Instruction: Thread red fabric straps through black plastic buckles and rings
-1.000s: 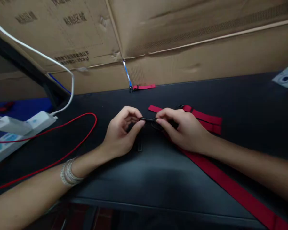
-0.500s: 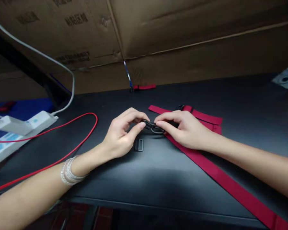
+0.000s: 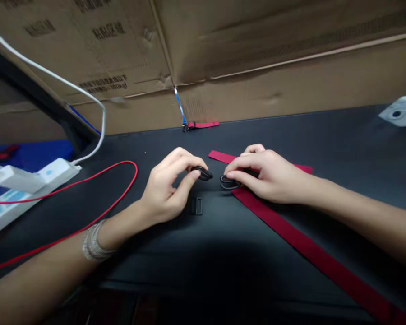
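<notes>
Loop (image 3: 205,174) juts fr. L grip (image 3: 169,187), 2nd loop (image 3: 230,184) fr. R grip (image 3: 267,178).

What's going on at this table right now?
A person is handling small black hardware over a black tabletop. The left hand pinches a black buckle piece, and the right hand pinches a rounded black loop. The two pieces are apart, with a gap between them. A black slide buckle lies loose beside the left hand, and a long red strap runs from beside the right hand toward the picture's lower right.
</notes>
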`<state>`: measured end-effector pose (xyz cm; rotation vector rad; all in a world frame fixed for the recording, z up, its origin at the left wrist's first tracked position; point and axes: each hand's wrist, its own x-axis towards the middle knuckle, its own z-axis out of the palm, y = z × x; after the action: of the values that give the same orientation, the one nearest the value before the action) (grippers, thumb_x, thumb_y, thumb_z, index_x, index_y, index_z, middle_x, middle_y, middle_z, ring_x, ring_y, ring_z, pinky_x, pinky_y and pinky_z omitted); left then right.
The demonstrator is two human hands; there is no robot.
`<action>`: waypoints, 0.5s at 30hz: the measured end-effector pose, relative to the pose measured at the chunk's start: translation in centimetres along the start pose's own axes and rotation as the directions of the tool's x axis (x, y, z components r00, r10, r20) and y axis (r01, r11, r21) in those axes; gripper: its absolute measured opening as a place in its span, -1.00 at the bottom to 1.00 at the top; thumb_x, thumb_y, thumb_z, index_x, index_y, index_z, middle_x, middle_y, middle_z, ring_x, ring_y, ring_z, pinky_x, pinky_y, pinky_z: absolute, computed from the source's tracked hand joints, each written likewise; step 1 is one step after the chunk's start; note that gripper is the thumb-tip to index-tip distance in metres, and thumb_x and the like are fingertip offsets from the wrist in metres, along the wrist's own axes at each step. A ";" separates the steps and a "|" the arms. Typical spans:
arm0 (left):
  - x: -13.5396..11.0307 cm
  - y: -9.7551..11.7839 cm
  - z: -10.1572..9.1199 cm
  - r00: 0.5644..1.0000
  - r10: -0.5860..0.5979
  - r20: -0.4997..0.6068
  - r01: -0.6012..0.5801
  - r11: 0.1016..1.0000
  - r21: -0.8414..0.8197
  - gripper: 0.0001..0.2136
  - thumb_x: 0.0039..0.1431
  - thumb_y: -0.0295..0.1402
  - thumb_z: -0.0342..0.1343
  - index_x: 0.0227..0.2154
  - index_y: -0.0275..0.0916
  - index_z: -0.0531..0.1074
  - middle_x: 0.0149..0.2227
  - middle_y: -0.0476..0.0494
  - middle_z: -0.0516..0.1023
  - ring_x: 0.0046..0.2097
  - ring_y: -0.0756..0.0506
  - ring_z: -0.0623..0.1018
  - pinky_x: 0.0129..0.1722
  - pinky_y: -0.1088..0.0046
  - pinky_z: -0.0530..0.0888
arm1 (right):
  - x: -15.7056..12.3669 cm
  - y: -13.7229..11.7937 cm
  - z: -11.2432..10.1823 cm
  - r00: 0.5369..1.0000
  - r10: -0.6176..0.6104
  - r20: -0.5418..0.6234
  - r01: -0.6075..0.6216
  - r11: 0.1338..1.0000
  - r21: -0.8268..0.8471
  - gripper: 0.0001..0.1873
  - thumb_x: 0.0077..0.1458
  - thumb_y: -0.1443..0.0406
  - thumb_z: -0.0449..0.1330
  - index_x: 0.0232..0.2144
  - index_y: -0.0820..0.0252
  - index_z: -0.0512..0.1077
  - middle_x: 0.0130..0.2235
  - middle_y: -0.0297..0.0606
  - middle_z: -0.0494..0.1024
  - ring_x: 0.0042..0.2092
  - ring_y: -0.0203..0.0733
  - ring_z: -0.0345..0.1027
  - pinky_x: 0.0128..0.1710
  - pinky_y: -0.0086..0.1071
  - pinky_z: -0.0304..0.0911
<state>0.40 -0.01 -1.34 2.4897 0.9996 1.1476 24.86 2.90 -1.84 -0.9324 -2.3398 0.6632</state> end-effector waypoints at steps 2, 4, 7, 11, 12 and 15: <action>0.1 -0.3 0.1 0.999 -0.041 -0.017 0.041 0.999 0.006 -0.90 0.32 -0.50 0.08 -0.21 -0.29 0.50 -0.26 -0.11 0.54 -0.21 -0.01 0.51 -0.14 0.46 0.46 | -0.1 0.3 -0.3 0.995 -0.021 -0.097 0.015 0.998 -0.065 -0.73 0.26 0.19 0.14 -0.30 0.16 0.61 -0.32 -0.31 0.65 -0.32 -0.34 0.42 -0.09 -0.35 0.18; 0.1 -0.5 0.2 0.997 -0.076 -0.009 0.076 0.997 0.009 -0.90 0.32 -0.48 0.08 -0.20 -0.31 0.50 -0.27 -0.12 0.53 -0.22 -0.01 0.51 -0.16 0.46 0.45 | 0.0 0.5 -0.5 0.983 -0.025 -0.183 0.007 0.995 -0.098 -0.74 0.25 0.19 0.15 -0.30 0.17 0.61 -0.30 -0.25 0.63 -0.28 -0.31 0.44 -0.15 -0.36 0.19; 0.0 -0.2 0.4 0.995 -0.093 0.030 0.093 0.996 0.009 -0.88 0.31 -0.46 0.08 -0.19 -0.33 0.50 -0.28 -0.12 0.53 -0.23 -0.01 0.51 -0.18 0.48 0.44 | 0.1 0.8 -1.1 0.963 -0.004 -0.268 -0.040 0.987 -0.157 -0.76 0.20 0.21 0.18 -0.34 0.19 0.62 -0.33 -0.21 0.58 -0.31 -0.29 0.41 -0.24 -0.37 0.19; -0.2 0.3 0.5 0.992 -0.095 0.082 0.095 0.995 0.002 -0.86 0.30 -0.45 0.08 -0.16 -0.34 0.50 -0.32 -0.10 0.52 -0.29 0.02 0.50 -0.22 0.50 0.44 | 0.3 1.3 -2.3 0.950 0.100 -0.297 -0.157 0.972 -0.175 -0.72 0.20 0.19 0.16 -0.29 0.20 0.64 -0.30 -0.18 0.59 -0.29 -0.24 0.43 -0.25 -0.34 0.21; -0.2 0.4 0.5 0.990 -0.095 0.103 0.096 0.995 0.001 -0.86 0.30 -0.45 0.08 -0.15 -0.33 0.50 -0.32 -0.09 0.53 -0.30 0.02 0.50 -0.23 0.51 0.44 | 0.4 1.5 -2.5 0.948 0.131 -0.291 -0.185 0.968 -0.169 -0.70 0.20 0.17 0.16 -0.28 0.20 0.64 -0.29 -0.17 0.60 -0.27 -0.23 0.43 -0.25 -0.34 0.21; -0.3 0.4 0.5 0.982 -0.088 0.165 0.090 0.996 -0.008 -0.85 0.30 -0.46 0.07 -0.14 -0.32 0.50 -0.30 -0.10 0.56 -0.30 0.02 0.51 -0.23 0.51 0.43 | 0.4 1.6 -2.5 0.960 0.176 -0.218 -0.213 0.964 -0.160 -0.69 0.20 0.17 0.15 -0.28 0.20 0.65 -0.28 -0.18 0.60 -0.29 -0.24 0.42 -0.23 -0.33 0.21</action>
<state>0.88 -0.49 -1.67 2.4541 1.0399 0.9030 26.96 4.81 -0.91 -1.2650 -2.1711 0.4101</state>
